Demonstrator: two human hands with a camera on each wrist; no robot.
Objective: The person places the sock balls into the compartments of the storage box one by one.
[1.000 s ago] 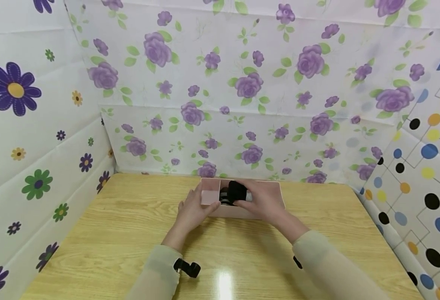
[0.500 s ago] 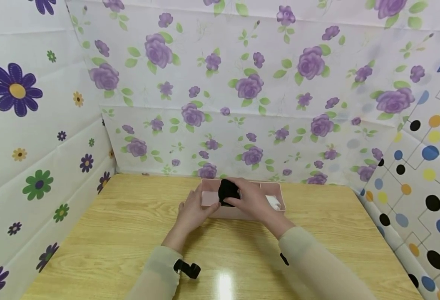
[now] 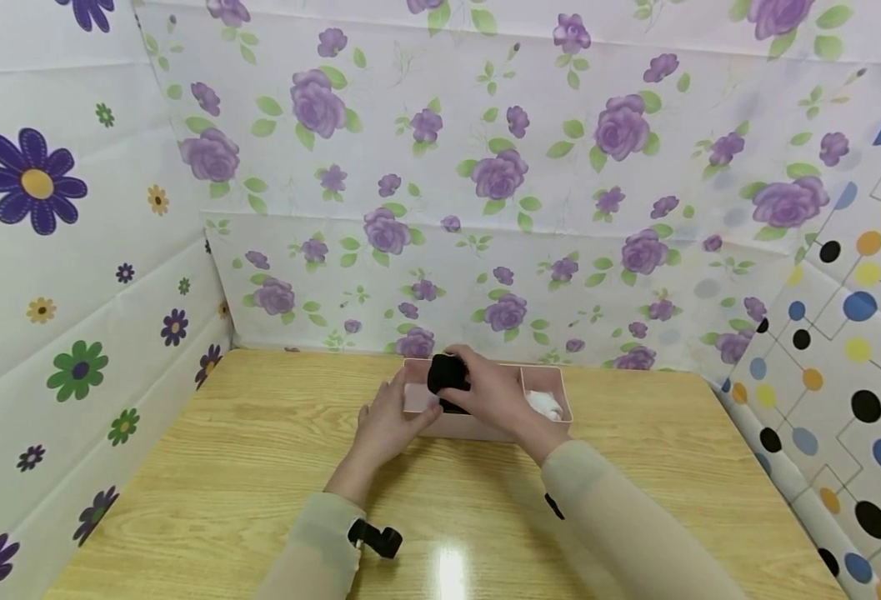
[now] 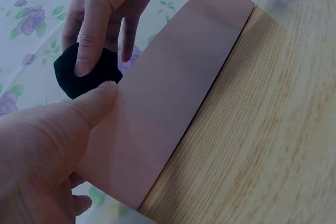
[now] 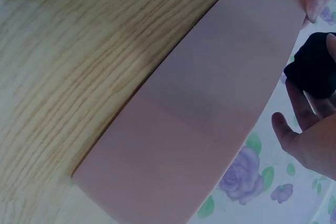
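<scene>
A pink divided box [image 3: 478,427] stands at the table's far edge. My right hand [image 3: 478,390] grips a black rolled cloth bundle [image 3: 447,374] just above the box's left-middle part. My left hand [image 3: 404,414] holds the box's left end, with the thumb pressed on the front wall. In the left wrist view the thumb [image 4: 89,109] lies on the pink wall [image 4: 178,93], and the right hand's fingers [image 4: 86,51] pinch the black bundle [image 4: 100,74] behind it. The right wrist view shows the pink wall [image 5: 210,108] and the bundle [image 5: 315,69] past it.
A white cloth item [image 3: 546,406] lies in the box's right compartment. The wooden table [image 3: 222,467] is closed in by flowered sheets at the back and left, and a dotted sheet [image 3: 845,375] on the right. Bare tabletop stretches on both sides of the box.
My right hand has carried the black bundle leftward and slightly up over the box, uncovering the white item in the right compartment. The left hand has stayed on the box's left end.
</scene>
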